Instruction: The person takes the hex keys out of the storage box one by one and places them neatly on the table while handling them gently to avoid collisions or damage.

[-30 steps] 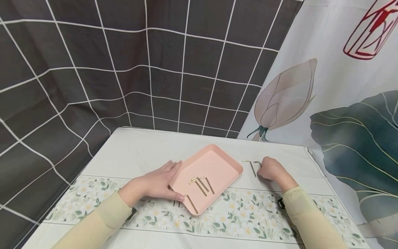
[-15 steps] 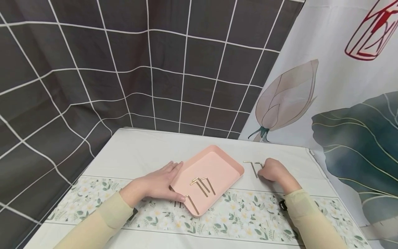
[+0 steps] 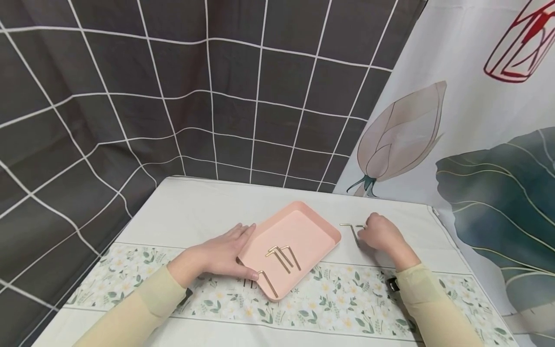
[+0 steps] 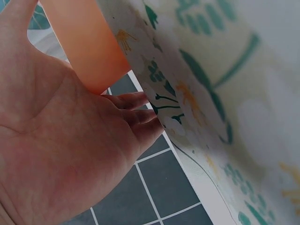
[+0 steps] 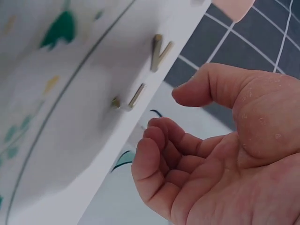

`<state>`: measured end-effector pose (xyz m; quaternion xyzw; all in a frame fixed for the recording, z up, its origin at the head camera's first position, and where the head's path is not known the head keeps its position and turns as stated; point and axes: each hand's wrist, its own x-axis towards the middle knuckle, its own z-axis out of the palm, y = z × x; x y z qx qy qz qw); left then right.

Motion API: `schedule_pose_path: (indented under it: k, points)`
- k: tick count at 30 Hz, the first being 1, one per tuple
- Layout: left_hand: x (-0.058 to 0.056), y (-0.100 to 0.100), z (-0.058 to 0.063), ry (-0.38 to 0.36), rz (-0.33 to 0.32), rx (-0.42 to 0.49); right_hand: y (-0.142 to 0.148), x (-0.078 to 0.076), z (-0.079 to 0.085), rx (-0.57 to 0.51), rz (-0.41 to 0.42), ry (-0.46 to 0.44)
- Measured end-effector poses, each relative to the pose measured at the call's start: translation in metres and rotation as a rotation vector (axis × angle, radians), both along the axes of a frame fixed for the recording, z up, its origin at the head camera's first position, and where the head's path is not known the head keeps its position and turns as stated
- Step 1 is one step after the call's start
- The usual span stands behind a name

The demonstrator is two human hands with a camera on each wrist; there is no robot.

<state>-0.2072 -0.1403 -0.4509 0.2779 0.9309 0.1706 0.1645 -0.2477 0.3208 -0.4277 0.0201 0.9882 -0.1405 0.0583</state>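
A pink rectangular tray (image 3: 303, 226) lies aslant on the table. Several brass-coloured, L-shaped hex keys (image 3: 281, 260) are in it, one of them apart at the near corner. My left hand (image 3: 223, 253) rests against the tray's left corner, fingers spread along one side and thumb along the other. To the right of the tray, a hex key (image 3: 353, 231) lies on the cloth, and a second hex key (image 3: 360, 226) is partly covered by my right hand (image 3: 383, 237). In the right wrist view, that hand's thumb and loosely bent fingers are apart with nothing between them.
A white cloth with a floral band (image 3: 338, 299) covers the table. Behind it hangs a dark curtain with white grid lines (image 3: 234, 115). A white curtain with a flower print (image 3: 396, 130) hangs at the right.
My right hand has shifted slightly left and up over the hex keys, covering more of them, and its fingers have loosened. My left hand and the tray stay put.
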Motion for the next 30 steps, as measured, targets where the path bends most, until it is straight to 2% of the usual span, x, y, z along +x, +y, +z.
schedule_pose_path:
  k: [6,21,30]
  points:
    - [-0.001,0.001,0.003,0.002,-0.002,-0.006,-0.012,0.002,0.008,-0.013,0.018,0.052]
    - [0.0,0.001,0.001,-0.002,0.0,-0.005,-0.048,0.012,0.021,-0.131,0.083,0.139]
    - [0.0,0.001,0.001,0.009,-0.008,0.002,-0.068,0.014,0.023,-0.191,0.137,0.124]
